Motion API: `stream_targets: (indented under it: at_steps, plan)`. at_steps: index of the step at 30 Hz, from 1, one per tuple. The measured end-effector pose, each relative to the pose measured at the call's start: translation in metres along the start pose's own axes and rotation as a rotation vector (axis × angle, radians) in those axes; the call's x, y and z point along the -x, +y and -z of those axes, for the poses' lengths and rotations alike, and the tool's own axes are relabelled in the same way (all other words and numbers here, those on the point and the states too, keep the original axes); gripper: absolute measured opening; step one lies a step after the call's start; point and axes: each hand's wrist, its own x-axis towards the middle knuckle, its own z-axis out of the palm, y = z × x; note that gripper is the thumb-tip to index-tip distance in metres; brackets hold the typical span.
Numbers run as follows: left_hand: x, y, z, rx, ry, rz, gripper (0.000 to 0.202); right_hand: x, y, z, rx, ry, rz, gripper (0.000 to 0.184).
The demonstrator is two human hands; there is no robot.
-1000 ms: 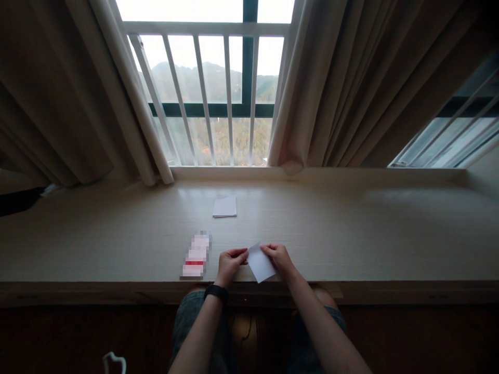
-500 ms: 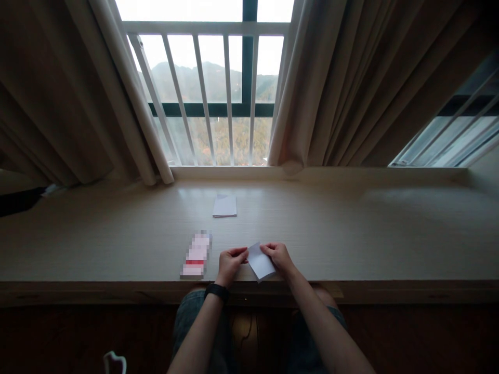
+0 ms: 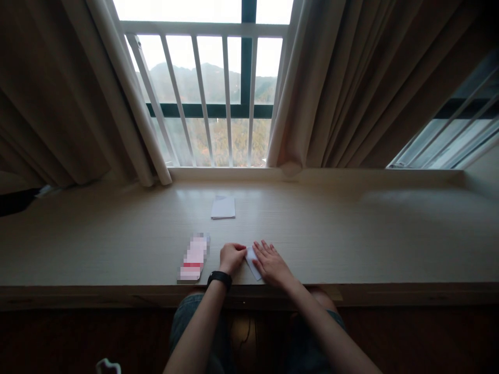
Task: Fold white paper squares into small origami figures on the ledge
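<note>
The left hand (image 3: 233, 258) pinches white paper (image 3: 250, 255); the right hand (image 3: 273, 267) lies flat over it. Stacked sheets (image 3: 223, 208) sit at their eleven o'clock.

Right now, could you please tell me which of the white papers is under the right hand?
The sheet near the front edge of the desk, partly covered by the flat right hand; the other papers lie stacked nearer the window, untouched.

Backlight from the blown-out window (image 3: 212, 49) glares softly on the table (image 3: 331, 223) and leaves the curtains (image 3: 339, 98) and floor (image 3: 413, 340) dim, corners darkening, the wide view stretched towards its edges, fine detail soft, and a pinkish oblong (image 3: 194, 258) pixelated.
</note>
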Motion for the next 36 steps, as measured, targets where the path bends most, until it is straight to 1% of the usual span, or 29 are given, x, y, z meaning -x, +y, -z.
stream_targets:
  at_steps: [3,6,18,24,29,32,34,36]
  plan:
    - [-0.005,0.0,0.003,-0.083,-0.026,-0.004,0.024,0.003,-0.001,-0.001,0.055,-0.011,0.014,0.057]
    - [-0.008,-0.001,0.005,-0.124,-0.03,-0.02,0.024,0.004,-0.002,0.001,0.064,0.0,0.019,0.058]
    - [-0.009,0.001,0.008,-0.136,-0.029,0.006,0.024,0.006,-0.005,0.002,0.1,-0.041,0.012,0.062]
    - [-0.006,0.004,0.008,-0.21,0.004,-0.069,0.023,0.006,-0.005,0.003,0.095,-0.049,0.013,0.06]
    - [-0.005,0.006,0.014,-0.256,0.044,-0.074,0.021,0.01,-0.003,0.005,0.077,0.016,0.057,0.051]
    - [0.0,0.008,0.019,-0.325,0.029,-0.093,0.021,0.011,-0.003,0.005,0.075,0.038,0.083,0.049]
    - [0.005,0.01,0.02,-0.415,0.061,-0.131,0.022,0.011,-0.003,0.004,0.073,0.029,0.081,0.05]
    - [0.01,0.014,0.017,-0.51,0.131,-0.235,0.022,0.01,-0.003,0.004,0.067,0.019,0.074,0.05]
